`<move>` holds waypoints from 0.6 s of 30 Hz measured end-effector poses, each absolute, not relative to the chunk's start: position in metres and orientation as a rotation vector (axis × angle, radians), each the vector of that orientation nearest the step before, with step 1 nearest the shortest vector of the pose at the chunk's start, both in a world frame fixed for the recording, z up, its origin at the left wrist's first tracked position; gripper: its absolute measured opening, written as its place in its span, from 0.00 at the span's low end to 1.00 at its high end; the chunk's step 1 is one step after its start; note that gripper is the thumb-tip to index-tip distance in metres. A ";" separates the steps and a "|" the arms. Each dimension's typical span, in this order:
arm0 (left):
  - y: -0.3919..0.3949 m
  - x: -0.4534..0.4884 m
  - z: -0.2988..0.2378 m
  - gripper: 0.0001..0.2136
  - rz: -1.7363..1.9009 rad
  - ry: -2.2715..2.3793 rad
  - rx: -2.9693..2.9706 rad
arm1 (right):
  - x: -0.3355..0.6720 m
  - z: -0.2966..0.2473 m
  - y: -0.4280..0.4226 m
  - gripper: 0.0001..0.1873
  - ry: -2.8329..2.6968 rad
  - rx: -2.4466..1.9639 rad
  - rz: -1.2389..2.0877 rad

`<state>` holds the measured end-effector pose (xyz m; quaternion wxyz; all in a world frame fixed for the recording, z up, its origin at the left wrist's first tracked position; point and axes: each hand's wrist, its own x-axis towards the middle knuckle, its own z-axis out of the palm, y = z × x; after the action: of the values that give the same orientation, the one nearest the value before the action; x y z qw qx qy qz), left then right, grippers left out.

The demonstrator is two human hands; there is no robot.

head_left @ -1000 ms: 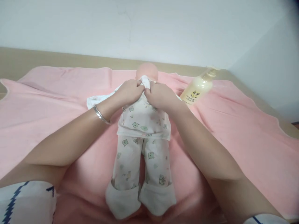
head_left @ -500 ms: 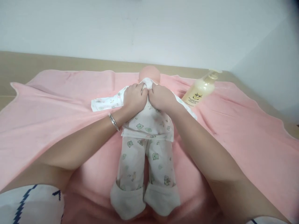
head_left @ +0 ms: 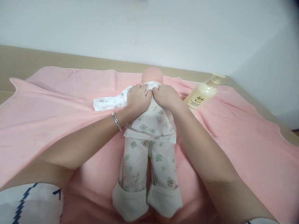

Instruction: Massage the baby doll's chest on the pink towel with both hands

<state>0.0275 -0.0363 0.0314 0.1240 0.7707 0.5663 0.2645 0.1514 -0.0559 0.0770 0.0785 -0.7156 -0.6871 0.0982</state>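
Observation:
A baby doll (head_left: 152, 75) lies lengthwise before me on a pink blanket, its smooth, bald head at the far end with no face showing. It wears a white printed shirt (head_left: 150, 126) and matching trousers (head_left: 137, 161) with wide turned-up cuffs. My left hand (head_left: 139, 96), with a silver bangle at the wrist, is closed on the shirt at the left shoulder area. Mirroring it, my right hand (head_left: 167, 96) is closed on the shirt at the right shoulder area. Both thumbs meet near the middle below the collar. The left sleeve (head_left: 109, 102) stretches out flat; my right forearm mostly hides the other.
Right of the doll, a pale yellow pump bottle (head_left: 202, 95) with a cow picture leans on the blanket. The wrinkled pink blanket (head_left: 58, 102) covers most of a beige surface (head_left: 70, 59), which meets a white wall (head_left: 93, 28) behind.
The shirt's collar, bunched up toward the head before, now lies flatter around the neck. Both hands keep their hold on the shirt. The whole view has shifted slightly.

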 end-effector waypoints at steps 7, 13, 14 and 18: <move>-0.030 0.025 0.032 0.18 0.776 1.654 2.184 | 0.166 0.084 -0.064 0.21 -2.059 -1.966 0.372; -0.028 0.022 0.028 0.20 0.813 1.648 2.163 | 0.163 0.098 -0.079 0.32 -1.913 -1.761 0.065; -0.029 0.022 0.027 0.21 0.835 1.638 2.144 | 0.160 0.097 -0.080 0.34 -1.901 -1.742 0.003; -0.028 0.020 0.026 0.29 0.930 1.592 2.073 | 0.152 0.082 -0.076 0.33 -1.914 -1.762 -0.076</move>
<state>0.0202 -0.0285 0.0256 0.1824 0.7347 0.5642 0.3294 0.1518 -0.0758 0.0821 0.2663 -0.6525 -0.7089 -0.0283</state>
